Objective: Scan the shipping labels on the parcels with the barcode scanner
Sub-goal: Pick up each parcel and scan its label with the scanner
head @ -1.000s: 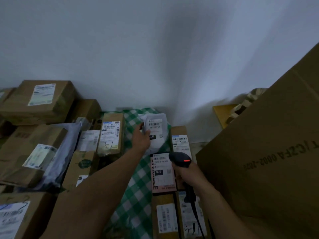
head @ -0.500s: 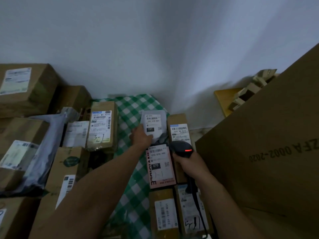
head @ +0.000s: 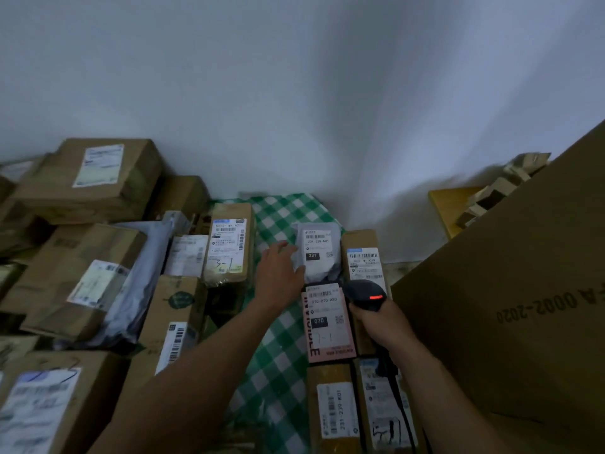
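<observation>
My right hand point(head: 381, 326) grips a black barcode scanner point(head: 366, 294) whose red light glows; its cable trails down over the lower parcels. The scanner's head hovers between a pink parcel labelled 070 point(head: 327, 319) and a brown box point(head: 363, 257). Just beyond the pink parcel, a white bag parcel labelled 231 point(head: 317, 253) lies on the green checked cloth point(head: 278, 355). My left hand point(head: 278, 273) touches the bag's left edge with fairly straight fingers.
A large cardboard box point(head: 510, 306) fills the right side. Several labelled boxes and a grey bag point(head: 137, 283) are piled at the left, one box marked 3-1 point(head: 229, 247). Two more labelled boxes point(head: 332, 411) lie near me. The white wall stands close behind.
A second ago my left hand held the white bag lifted; the bag has come down onto the cloth above the pink parcel and my fingers have loosened. The scanner hand has barely shifted.
</observation>
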### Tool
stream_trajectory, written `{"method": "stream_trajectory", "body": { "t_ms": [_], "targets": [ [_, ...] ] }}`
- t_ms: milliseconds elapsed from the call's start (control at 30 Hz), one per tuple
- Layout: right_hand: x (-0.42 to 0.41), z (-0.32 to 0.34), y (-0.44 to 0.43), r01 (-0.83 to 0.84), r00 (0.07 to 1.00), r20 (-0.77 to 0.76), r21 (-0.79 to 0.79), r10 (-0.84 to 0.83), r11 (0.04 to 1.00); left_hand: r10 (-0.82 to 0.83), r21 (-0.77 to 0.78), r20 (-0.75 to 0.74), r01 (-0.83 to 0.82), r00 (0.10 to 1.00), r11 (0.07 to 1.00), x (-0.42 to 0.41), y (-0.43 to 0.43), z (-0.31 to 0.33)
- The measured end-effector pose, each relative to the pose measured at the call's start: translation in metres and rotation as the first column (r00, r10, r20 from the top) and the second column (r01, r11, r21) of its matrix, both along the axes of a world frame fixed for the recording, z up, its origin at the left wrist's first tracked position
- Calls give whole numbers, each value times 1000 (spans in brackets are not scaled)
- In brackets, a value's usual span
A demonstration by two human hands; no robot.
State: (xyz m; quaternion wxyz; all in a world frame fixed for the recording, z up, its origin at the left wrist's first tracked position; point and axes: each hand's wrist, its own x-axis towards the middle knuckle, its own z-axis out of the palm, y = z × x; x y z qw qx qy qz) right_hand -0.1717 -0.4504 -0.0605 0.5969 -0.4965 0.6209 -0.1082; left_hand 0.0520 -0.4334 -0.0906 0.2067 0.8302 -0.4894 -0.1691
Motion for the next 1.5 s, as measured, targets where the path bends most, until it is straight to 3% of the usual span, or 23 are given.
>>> {"method": "stream_trajectory", "body": {
  "t_ms": [67,100,267,533,667,800,967,1167,1267,1433,1500],
  "targets": [
    [2,5,4,-27,999,-22,-13,27,1000,91,-79,95,-83,991,993,14,9,18],
    [3,7,6,-50,998,-40,-16,49,999,148,-49,105,-144,983,988,21,13,25],
    [5,22,16,-95,992,-91,-51,91,994,262,250,55,-268,963,931,55,24,35],
    [5,32,22,-60,997,-42,-76,57,995,332,204,60,-337,941,919,60,23,40],
    [3,41,26,-87,995,-48,-79,84,993,354,147,-15,-348,935,926,48,33,38],
    [-1,56,33,-97,995,-41,-122,93,988,304,-19,-78,-306,949,952,19,49,55],
    [-9,92,52,-40,998,43,-212,51,976,228,-238,-271,-294,935,926,-31,83,86],
    [-20,123,84,195,956,268,-272,-121,942,57,-319,-636,-330,769,889,-89,134,117],
    [-27,132,101,275,916,364,-268,-167,923,3,-343,-681,-323,732,882,-112,151,126],
    [-39,144,119,284,898,414,-286,-149,915,-101,-430,-617,-226,780,874,-137,172,141],
    [-46,148,122,274,887,438,-247,-145,930,-133,-424,-672,-231,728,875,-137,181,145]
  ]
}}
